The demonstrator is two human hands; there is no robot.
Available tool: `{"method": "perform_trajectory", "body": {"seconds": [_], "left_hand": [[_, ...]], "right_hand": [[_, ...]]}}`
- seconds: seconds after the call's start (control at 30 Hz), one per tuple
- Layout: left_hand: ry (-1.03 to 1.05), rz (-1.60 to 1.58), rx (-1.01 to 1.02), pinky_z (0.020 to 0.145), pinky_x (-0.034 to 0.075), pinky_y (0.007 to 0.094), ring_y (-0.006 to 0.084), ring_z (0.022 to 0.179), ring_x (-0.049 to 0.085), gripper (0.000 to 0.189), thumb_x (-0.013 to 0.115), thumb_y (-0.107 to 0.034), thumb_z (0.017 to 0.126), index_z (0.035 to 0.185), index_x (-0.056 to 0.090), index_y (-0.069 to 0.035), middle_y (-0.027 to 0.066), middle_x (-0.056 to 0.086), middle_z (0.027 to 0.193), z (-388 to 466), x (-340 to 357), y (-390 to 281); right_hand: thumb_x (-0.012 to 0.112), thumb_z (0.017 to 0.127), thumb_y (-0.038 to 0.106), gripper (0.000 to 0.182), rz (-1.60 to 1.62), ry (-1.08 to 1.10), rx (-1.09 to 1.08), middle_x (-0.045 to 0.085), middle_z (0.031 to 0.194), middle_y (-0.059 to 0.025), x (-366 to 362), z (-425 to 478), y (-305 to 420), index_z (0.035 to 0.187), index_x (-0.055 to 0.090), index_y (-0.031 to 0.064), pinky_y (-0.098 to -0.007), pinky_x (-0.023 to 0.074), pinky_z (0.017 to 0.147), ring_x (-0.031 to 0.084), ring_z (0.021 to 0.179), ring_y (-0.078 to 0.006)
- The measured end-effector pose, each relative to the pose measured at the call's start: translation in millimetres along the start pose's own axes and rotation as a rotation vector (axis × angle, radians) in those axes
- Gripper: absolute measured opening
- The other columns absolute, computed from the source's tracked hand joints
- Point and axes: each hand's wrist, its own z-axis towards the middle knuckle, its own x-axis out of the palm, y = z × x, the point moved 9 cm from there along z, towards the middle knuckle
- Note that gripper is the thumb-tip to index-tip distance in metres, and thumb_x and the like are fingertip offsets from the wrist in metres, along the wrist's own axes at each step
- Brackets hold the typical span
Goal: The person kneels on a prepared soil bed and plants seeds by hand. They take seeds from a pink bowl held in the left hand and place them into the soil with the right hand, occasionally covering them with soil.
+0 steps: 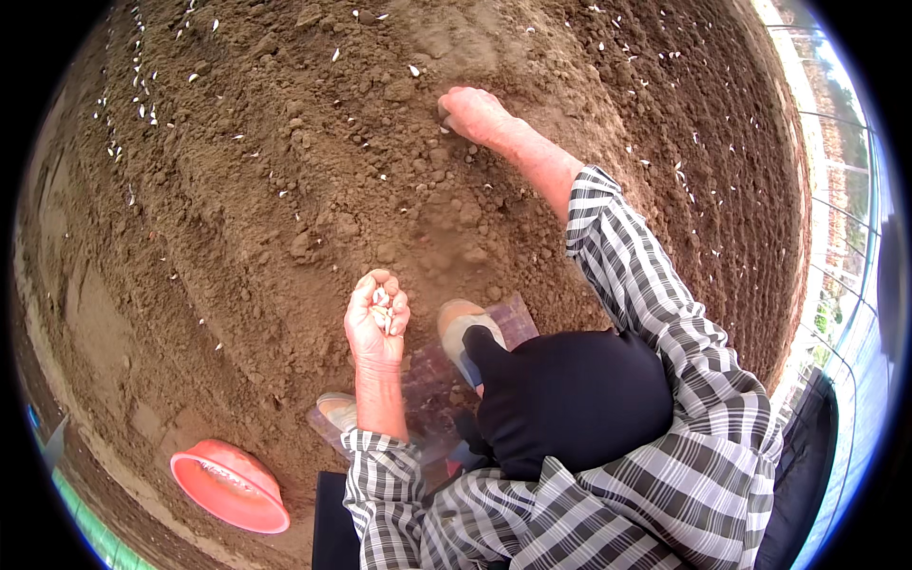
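Observation:
My left hand is cupped palm up with fingers curled around several pale garlic cloves. It is held in front of my shoes. Farther out, my right hand reaches down to the loose brown soil, its fingers bent and its fingertips largely hidden. One small pale clove shows right at these fingertips; whether they grip it is unclear. Beyond that hand, another clove lies on the soil. More white cloves are scattered in rows at the upper left and along the right side.
A coral-red plastic basin with pale cloves inside sits tilted at the lower left. My shoes stand on a worn purplish board. At the right edge run a hooped wire frame and pale blue sheeting. Green material borders the lower left.

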Motion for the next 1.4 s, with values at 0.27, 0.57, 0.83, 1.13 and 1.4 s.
{"method": "perform_trajectory", "body": {"seconds": [0.27,0.57,0.83,1.13,1.4], "left_hand": [[-0.019,-0.007,0.015,0.033,0.033,0.0221,0.0154,0.056,0.050,0.020,0.050,-0.020,0.093,0.094,0.056,-0.002,0.0069,0.055,0.076,-5.5,-5.8,-3.5],[-0.014,0.013,0.019,0.034,0.033,0.0216,0.0148,0.056,0.050,0.020,0.050,-0.020,0.093,0.095,0.057,-0.001,0.0065,0.054,0.076,-0.7,-0.2,-3.8],[-0.029,0.020,0.012,0.034,0.033,0.0216,0.0149,0.056,0.050,0.020,0.050,-0.020,0.093,0.094,0.057,-0.001,0.0068,0.054,0.076,1.1,-0.1,-5.7],[-0.017,0.035,0.015,0.034,0.032,0.0220,0.0152,0.056,0.049,0.019,0.048,-0.019,0.094,0.096,0.055,-0.001,0.0078,0.053,0.077,2.5,-0.5,-11.4],[-0.029,0.029,0.009,0.034,0.032,0.0221,0.0158,0.056,0.049,0.019,0.047,-0.019,0.094,0.095,0.056,-0.001,0.0077,0.054,0.075,0.9,-0.2,-10.8]], "right_hand": [[0.058,0.078,0.011,0.014,0.731,-0.029,0.245,0.067,0.087,-0.0155,-13.5,-8.3,-22.0,0.087,0.067,0.0048,-0.0398,0.0502,0.081,0.064,0.088,-0.0311],[0.053,0.076,0.004,0.024,-0.007,-0.168,-0.171,0.066,0.087,-0.0176,-26.4,20.0,13.0,0.092,0.070,0.0084,-0.0435,0.0506,0.081,0.063,0.091,-0.0337],[0.060,0.075,0.007,0.013,-0.342,-0.096,-0.082,0.068,0.086,-0.0139,-10.8,36.8,22.6,0.084,0.069,0.0048,-0.0377,0.0539,0.071,0.066,0.086,-0.0300],[0.059,0.077,0.007,0.015,-0.068,0.013,0.129,0.068,0.088,-0.0177,-26.7,22.2,13.9,0.088,0.068,0.0023,-0.0415,0.0547,0.072,0.068,0.083,-0.0325],[0.058,0.077,0.013,0.017,0.046,0.023,0.065,0.065,0.089,-0.0198,11.6,-18.4,16.1,0.087,0.066,0.0009,-0.0446,0.0535,0.075,0.064,0.089,-0.0364]]}}
